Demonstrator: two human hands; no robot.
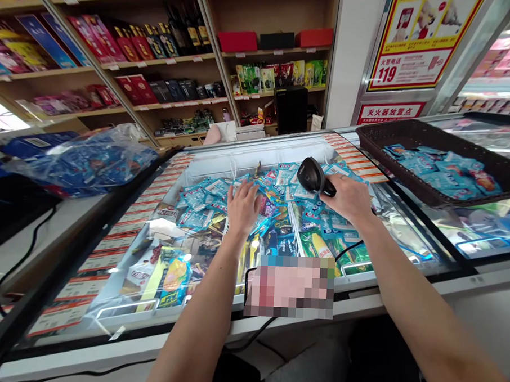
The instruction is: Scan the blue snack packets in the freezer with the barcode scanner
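Observation:
My right hand (350, 198) is wrapped round the handle of a black barcode scanner (311, 175), whose head points to the left. A thin black cable runs down from near that hand. My left hand (242, 210) is open, palm down with fingers apart, over small blue packets (195, 198). Whether it touches them I cannot tell. Many such packets lie spread on the glass top of a chest freezer (124, 281), on both sides of my hands. More packets (444, 171) sit in a dark brown basket (427, 128) at the right.
A phone-like object (288, 286), blurred out, lies at the freezer's front edge. On the left, a clear plastic bag (95, 161) holds more blue packets. Behind stand wooden shelves (185, 55) with bottles and boxes. Price labels (122, 230) line the freezer glass.

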